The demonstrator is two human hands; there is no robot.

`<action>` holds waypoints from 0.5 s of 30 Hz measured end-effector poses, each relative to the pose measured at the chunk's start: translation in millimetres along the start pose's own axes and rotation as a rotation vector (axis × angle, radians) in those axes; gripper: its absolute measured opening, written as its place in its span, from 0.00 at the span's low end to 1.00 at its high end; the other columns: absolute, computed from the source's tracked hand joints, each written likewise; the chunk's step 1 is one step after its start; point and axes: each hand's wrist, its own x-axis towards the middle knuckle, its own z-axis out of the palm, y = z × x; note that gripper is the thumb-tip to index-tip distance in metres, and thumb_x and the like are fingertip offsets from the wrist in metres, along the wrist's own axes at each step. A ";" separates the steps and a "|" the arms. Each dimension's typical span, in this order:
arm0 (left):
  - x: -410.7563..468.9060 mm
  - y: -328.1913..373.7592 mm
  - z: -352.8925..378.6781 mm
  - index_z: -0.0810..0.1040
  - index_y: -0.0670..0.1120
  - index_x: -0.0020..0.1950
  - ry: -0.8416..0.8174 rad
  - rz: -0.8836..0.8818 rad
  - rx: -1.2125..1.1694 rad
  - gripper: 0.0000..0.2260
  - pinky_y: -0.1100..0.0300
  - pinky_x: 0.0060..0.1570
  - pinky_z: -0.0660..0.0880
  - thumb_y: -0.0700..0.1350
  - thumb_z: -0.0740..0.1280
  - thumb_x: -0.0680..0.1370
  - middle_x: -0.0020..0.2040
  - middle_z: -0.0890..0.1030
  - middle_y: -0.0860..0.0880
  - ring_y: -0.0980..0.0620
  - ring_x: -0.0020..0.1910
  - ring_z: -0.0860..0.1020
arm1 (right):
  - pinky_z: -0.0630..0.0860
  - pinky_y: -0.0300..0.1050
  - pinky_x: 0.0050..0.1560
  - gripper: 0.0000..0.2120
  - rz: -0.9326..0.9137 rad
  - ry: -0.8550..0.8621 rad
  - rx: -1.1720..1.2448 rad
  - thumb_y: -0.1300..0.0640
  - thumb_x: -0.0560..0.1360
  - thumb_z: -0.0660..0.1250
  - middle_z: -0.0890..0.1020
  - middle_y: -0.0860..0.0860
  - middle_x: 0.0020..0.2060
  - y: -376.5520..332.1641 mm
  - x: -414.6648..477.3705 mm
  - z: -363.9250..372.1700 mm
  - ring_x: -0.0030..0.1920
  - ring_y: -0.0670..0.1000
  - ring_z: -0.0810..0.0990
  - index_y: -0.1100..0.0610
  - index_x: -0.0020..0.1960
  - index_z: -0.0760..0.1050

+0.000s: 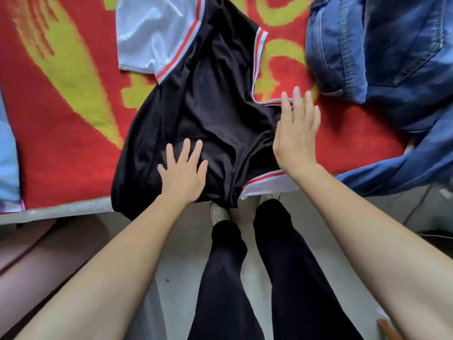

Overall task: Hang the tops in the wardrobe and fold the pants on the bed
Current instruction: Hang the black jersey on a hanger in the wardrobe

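Black sports pants [215, 111] with white panels and red-and-white stripes lie spread on the bed, one end hanging over the near edge. My left hand [183, 171] lies flat on the black fabric near that edge, fingers spread. My right hand [297, 133] is flat too, fingers straight, at the pants' right edge on a striped hem. Blue denim jeans [382, 57] lie in a heap at the upper right, apart from both hands.
The bed carries a red blanket [61, 133] with yellow patterns. A light blue cloth [8, 155] shows at the far left edge. The bed's pale frame edge [61, 211] runs along the front. My legs in black trousers stand on the pale floor [176, 253] below.
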 end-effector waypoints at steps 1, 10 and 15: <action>0.9 0.5 2.8 0.44 0.59 0.80 0.001 0.002 0.020 0.26 0.32 0.71 0.56 0.58 0.48 0.84 0.81 0.46 0.55 0.40 0.79 0.42 | 0.53 0.59 0.75 0.27 -0.002 -0.016 -0.019 0.59 0.80 0.57 0.65 0.61 0.75 7.9 8.3 3.3 0.77 0.64 0.60 0.59 0.79 0.59; 1.5 1.1 9.0 0.44 0.57 0.81 0.011 -0.013 0.113 0.27 0.31 0.69 0.60 0.57 0.50 0.84 0.82 0.45 0.53 0.38 0.79 0.43 | 0.74 0.52 0.50 0.13 -0.093 -0.665 0.319 0.53 0.80 0.56 0.84 0.52 0.47 16.0 27.0 -12.2 0.52 0.61 0.80 0.54 0.50 0.78; 1.8 7.0 17.1 0.48 0.56 0.81 0.053 -0.047 0.117 0.27 0.29 0.67 0.59 0.55 0.53 0.83 0.82 0.48 0.51 0.36 0.79 0.45 | 0.63 0.59 0.71 0.35 -0.395 -0.172 -0.122 0.67 0.76 0.54 0.55 0.64 0.78 9.1 86.5 -23.1 0.76 0.66 0.59 0.49 0.81 0.55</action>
